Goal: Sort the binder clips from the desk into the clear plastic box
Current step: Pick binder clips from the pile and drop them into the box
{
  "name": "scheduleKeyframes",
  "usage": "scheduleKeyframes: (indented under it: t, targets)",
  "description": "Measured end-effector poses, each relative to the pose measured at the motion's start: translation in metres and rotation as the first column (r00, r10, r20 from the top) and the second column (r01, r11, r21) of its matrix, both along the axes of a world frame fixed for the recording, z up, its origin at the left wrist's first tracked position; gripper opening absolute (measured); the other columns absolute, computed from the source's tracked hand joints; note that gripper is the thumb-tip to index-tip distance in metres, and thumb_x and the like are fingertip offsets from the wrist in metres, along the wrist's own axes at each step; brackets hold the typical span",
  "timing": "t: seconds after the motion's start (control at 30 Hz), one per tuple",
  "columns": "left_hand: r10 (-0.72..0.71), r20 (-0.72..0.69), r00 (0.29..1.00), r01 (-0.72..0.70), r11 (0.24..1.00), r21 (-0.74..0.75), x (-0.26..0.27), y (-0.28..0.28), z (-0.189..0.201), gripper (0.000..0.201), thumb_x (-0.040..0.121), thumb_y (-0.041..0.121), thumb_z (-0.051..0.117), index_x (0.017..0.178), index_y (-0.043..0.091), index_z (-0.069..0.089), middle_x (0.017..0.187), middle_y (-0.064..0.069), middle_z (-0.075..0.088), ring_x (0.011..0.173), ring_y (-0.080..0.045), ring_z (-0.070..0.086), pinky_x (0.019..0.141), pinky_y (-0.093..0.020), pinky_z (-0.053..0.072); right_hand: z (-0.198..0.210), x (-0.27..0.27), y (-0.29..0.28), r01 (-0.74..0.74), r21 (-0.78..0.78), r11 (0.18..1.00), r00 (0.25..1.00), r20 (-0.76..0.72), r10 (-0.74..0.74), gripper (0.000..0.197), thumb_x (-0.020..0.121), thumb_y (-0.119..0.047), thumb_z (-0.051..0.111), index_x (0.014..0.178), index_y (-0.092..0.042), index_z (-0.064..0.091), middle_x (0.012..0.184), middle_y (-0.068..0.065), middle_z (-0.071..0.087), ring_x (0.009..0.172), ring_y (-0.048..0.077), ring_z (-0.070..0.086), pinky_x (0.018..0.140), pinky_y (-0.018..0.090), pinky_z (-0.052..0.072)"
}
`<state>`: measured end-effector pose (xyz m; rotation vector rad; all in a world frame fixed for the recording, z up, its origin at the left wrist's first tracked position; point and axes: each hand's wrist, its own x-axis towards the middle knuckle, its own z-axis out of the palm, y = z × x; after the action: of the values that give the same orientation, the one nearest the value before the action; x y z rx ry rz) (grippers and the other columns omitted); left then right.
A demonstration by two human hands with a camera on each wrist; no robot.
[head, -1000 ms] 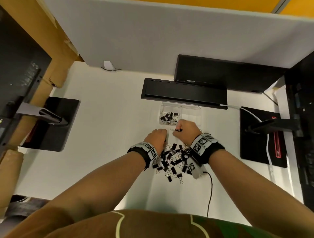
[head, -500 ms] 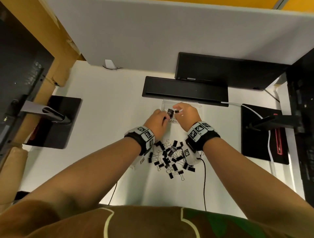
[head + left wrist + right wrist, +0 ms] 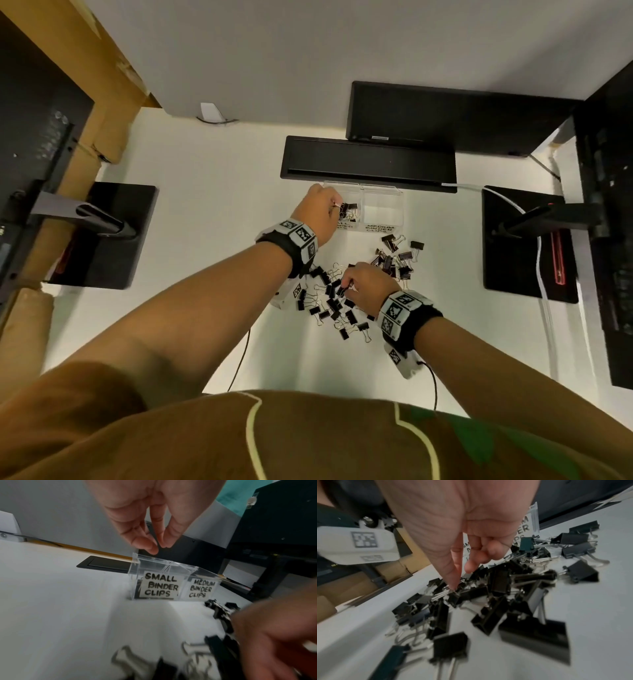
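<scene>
White desk (image 3: 191,240) against a grey partition, black monitor bases left (image 3: 102,236) and right (image 3: 527,246), a black cable tray (image 3: 368,159) at the back. Clear plastic box (image 3: 380,205) sits just in front of that tray, two compartments: left labelled SMALL BINDER CLIPS (image 3: 160,586), right labelled MEDIUM BINDER CLIPS (image 3: 201,589). Some black clips already in the small compartment (image 3: 347,210); the medium one shows none from the head view. Left hand (image 3: 317,214) is over the small compartment's left rim, fingers (image 3: 145,545) pointing down with thumb and forefinger tips close together just above the box edge; cannot tell whether they hold a clip. Loose pile of binder clips (image 3: 332,305) on the desk nearer the person, with a second cluster (image 3: 397,258) just in front of the medium compartment. Right hand (image 3: 368,287) is down on the pile, thumb and forefinger (image 3: 453,574) pinching at a small black clip (image 3: 453,599) by its wire handles; other fingers curled. Both wrists wear bands with printed markers.
</scene>
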<state>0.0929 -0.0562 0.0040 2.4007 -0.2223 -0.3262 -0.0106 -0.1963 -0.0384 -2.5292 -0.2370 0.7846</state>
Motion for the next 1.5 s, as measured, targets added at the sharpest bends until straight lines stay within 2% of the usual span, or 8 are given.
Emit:
scheduleKeyframes:
  t: [0.23, 0.43, 0.63, 0.87, 1.1, 1.23, 1.4, 1.5]
  targets:
    - [-0.238, -0.205, 0.95, 0.269, 0.952, 0.144, -0.057, 0.02, -0.016, 0.012, 0.088, 0.009, 0.054, 0.095, 0.014, 0.063, 0.093, 0.002, 0.054, 0.082, -0.016, 0.057, 0.075, -0.026, 0.049, 0.003, 0.021, -0.003, 0.12, 0.018, 0.993, 0.987, 0.104, -0.121, 0.017, 0.09, -0.016, 0.052, 0.105, -0.017, 0.061, 0.094, -0.003, 0.044, 0.084, 0.014, 0.046, 0.076, 0.028, 0.043]
    - [-0.278, -0.303, 0.912, 0.35, 0.912, 0.216, -0.088, 0.028, -0.044, 0.022, 0.084, 0.022, 0.063, 0.104, 0.013, 0.058, 0.109, -0.006, 0.054, 0.095, -0.022, 0.056, 0.083, -0.033, 0.048, -0.002, 0.016, 0.01, 0.064, 0.038, 0.997, 0.993, 0.096, -0.068, 0.019, 0.088, -0.012, 0.054, 0.104, -0.014, 0.062, 0.092, -0.003, 0.045, 0.085, 0.015, 0.048, 0.081, 0.034, 0.044]
    - [-0.196, -0.247, 0.949, 0.259, 0.931, 0.257, -0.089, 0.038, -0.049, 0.027, 0.084, 0.019, 0.063, 0.109, 0.01, 0.056, 0.118, -0.009, 0.049, 0.101, -0.027, 0.056, 0.085, -0.039, 0.051, -0.007, 0.016, 0.03, -0.016, -0.051, 0.999, 0.998, 0.054, 0.019, 0.031, 0.09, -0.02, 0.054, 0.12, -0.013, 0.054, 0.12, 0.008, 0.052, 0.116, 0.023, 0.048, 0.095, 0.036, 0.044]
    - [-0.035, -0.168, 0.985, 0.055, 0.992, 0.117, -0.082, 0.046, -0.04, 0.015, 0.084, 0.02, 0.065, 0.078, 0.017, 0.051, 0.085, -0.001, 0.054, 0.079, -0.02, 0.052, 0.07, -0.03, 0.042, -0.011, 0.018, 0.034, 0.042, -0.036, 0.998, 0.995, 0.093, -0.039, 0.021, 0.085, -0.013, 0.058, 0.104, -0.006, 0.054, 0.111, 0.01, 0.049, 0.1, 0.025, 0.052, 0.086, 0.036, 0.048]
    - [0.181, -0.247, 0.952, -0.206, 0.976, -0.078, -0.072, 0.058, -0.034, 0.005, 0.088, 0.012, 0.058, 0.093, 0.012, 0.058, 0.083, 0.0, 0.059, 0.076, -0.016, 0.055, 0.064, -0.017, 0.045, -0.003, 0.021, 0.028, 0.131, 0.071, 0.989, 0.99, 0.036, -0.133, 0.021, 0.089, -0.007, 0.051, 0.109, -0.008, 0.057, 0.099, 0.003, 0.051, 0.092, 0.018, 0.052, 0.08, 0.026, 0.042]
    - [0.226, -0.308, 0.924, -0.26, 0.963, -0.074, -0.07, 0.061, -0.029, 0.021, 0.091, 0.009, 0.047, 0.104, 0.012, 0.064, 0.092, -0.001, 0.059, 0.075, -0.014, 0.053, 0.058, -0.015, 0.038, 0.004, 0.025, 0.018, 0.402, 0.226, 0.887, 0.911, 0.003, -0.413, 0.019, 0.089, -0.014, 0.053, 0.105, -0.014, 0.065, 0.09, -0.004, 0.055, 0.081, 0.011, 0.052, 0.079, 0.028, 0.047]
    - [0.21, -0.372, 0.904, -0.233, 0.972, -0.017, -0.075, 0.062, -0.03, 0.034, 0.094, 0.01, 0.033, 0.082, 0.012, 0.064, 0.099, -0.009, 0.064, 0.093, -0.026, 0.058, 0.075, -0.024, 0.039, 0.014, 0.03, 0.015, 0.738, 0.379, 0.558, 0.674, -0.427, -0.602, 0.017, 0.087, -0.017, 0.053, 0.071, -0.012, 0.059, 0.069, 0.009, 0.062, 0.058, 0.022, 0.053, 0.054, 0.03, 0.042]
    - [0.147, -0.351, 0.925, -0.141, 0.989, 0.045, -0.083, 0.059, -0.036, 0.029, 0.095, 0.014, 0.033, 0.076, 0.016, 0.055, 0.087, -0.002, 0.06, 0.08, -0.02, 0.054, 0.067, -0.026, 0.039, 0.017, 0.027, 0.021, 0.695, 0.407, 0.593, 0.719, -0.397, -0.57, 0.021, 0.086, -0.022, 0.06, 0.068, -0.012, 0.055, 0.065, 0.004, 0.055, 0.058, 0.018, 0.051, 0.052, 0.027, 0.04]
